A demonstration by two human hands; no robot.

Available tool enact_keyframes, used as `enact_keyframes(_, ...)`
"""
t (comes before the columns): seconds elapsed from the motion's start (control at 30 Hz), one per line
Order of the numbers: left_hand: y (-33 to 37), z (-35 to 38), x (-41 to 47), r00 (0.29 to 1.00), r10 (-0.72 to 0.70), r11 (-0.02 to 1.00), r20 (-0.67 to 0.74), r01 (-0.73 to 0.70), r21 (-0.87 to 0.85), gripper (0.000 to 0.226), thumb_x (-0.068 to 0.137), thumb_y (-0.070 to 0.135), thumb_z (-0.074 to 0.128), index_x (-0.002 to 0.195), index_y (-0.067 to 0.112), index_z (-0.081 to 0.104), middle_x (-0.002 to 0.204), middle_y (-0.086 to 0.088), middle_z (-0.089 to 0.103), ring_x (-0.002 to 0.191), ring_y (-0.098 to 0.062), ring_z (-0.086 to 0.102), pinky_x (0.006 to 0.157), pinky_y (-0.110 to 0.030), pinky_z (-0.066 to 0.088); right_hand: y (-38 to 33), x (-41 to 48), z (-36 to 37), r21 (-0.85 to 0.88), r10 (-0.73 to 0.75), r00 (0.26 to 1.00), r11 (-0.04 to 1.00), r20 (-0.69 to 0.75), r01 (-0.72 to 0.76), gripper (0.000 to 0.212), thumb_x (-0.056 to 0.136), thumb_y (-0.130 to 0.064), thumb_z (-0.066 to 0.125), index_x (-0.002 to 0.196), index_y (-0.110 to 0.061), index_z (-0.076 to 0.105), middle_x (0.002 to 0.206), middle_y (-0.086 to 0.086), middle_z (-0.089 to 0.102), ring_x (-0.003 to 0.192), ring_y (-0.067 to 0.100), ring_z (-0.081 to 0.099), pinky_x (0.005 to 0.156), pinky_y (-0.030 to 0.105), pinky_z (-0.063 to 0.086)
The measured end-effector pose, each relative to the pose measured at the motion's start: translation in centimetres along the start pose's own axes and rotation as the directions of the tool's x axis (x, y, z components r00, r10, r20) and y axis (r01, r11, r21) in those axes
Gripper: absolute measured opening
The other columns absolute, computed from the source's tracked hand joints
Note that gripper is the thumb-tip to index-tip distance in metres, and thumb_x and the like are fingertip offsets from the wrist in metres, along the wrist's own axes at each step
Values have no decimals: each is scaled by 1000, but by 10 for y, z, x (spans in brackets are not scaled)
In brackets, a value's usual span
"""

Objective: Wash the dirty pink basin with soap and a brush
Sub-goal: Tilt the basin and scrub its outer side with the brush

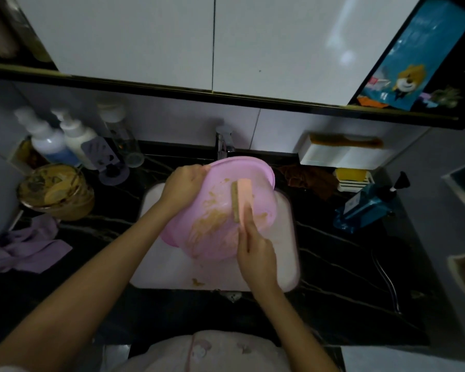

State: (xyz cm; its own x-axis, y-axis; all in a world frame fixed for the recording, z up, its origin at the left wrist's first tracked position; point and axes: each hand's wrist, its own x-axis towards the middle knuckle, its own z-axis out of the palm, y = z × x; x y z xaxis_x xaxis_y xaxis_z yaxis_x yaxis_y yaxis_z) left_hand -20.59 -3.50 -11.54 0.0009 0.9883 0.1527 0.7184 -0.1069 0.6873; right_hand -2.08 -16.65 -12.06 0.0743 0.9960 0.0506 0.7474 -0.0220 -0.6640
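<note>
The pink basin [255, 181] is tilted over the white sink [287, 253], its inside smeared with brown-yellow dirt. My left hand [183, 185] grips the basin's upper-left rim. My right hand [255, 251] holds a pink brush [243, 200] by its handle. The brush's bristles are coated in brown dirt and lie against the inside of the basin. A blob of dirt [198, 282] lies on the sink floor near the front edge.
The faucet [224, 142] stands behind the basin. On the black counter: left, pump bottles [49, 140], a dirty glass bowl [55, 191], a purple cloth [27, 245]; right, a brown rag [310, 179], yellow soap in a white holder [350, 175], a blue bottle [368, 205].
</note>
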Motion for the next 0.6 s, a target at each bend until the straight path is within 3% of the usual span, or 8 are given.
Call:
enact_keyframes(0.03,-1,0,0,1000,11,1000,5,-11,-2,49,89,46,32,67,9,55,76,-16,66,75,-31,62,63,-37,43,11,7,-1,-47,20,999,999,-38,-21,52,97,-38,30,148,-35,22,77,22,65,68,40,60,55,36,40)
enact_keyframes(0.1,2,-1,0,1000,24,1000,13,-24,0,46,90,45,31,66,12,53,75,-15,66,73,-30,61,62,-34,40,31,40,-13,40,252,966,968,-63,-249,50,98,-33,30,148,-31,28,85,21,65,75,39,61,60,37,47)
enact_keyframes(0.17,3,0,1,1000,23,1000,5,-23,4,50,90,45,31,68,7,55,75,-15,66,72,-29,60,62,-35,41,38,55,-24,62,381,925,923,-1,-380,48,99,-24,33,147,-25,31,98,21,64,86,37,61,70,37,50)
enact_keyframes(0.33,-6,-3,-4,1000,9,1000,6,-9,-21,53,91,49,32,66,8,54,67,-10,62,68,-30,60,64,-40,47,23,30,-46,-41,85,979,996,185,-78,47,98,-33,37,144,-40,31,86,15,66,77,31,62,60,34,43)
enact_keyframes(0.4,1,-1,-10,1000,19,999,15,-18,-35,45,91,47,33,62,16,49,64,-6,59,65,-29,57,62,-38,44,36,51,-58,-142,173,963,979,205,-146,44,99,-31,36,143,-31,37,92,17,66,83,33,63,64,33,46)
enact_keyframes(0.47,7,2,-11,1000,18,999,12,-18,-32,46,91,47,32,65,14,51,66,-8,60,66,-29,57,62,-38,45,36,70,-68,-146,293,938,952,183,-269,44,99,-29,34,142,-22,40,105,19,64,93,34,62,76,38,51)
enact_keyframes(0.5,9,2,-11,1000,14,1000,6,-13,-27,47,90,47,32,66,12,52,68,-10,61,67,-30,58,63,-39,45,29,70,-66,-158,277,944,955,180,-250,45,99,-29,33,143,-22,37,108,19,64,96,35,61,76,38,50)
enact_keyframes(0.6,5,-1,-11,1000,-11,999,2,11,-32,48,89,48,31,67,12,53,69,-10,63,69,-31,58,64,-40,47,-1,45,-52,-212,19,967,977,255,37,49,101,-33,31,148,-32,23,97,16,66,85,33,62,59,31,38)
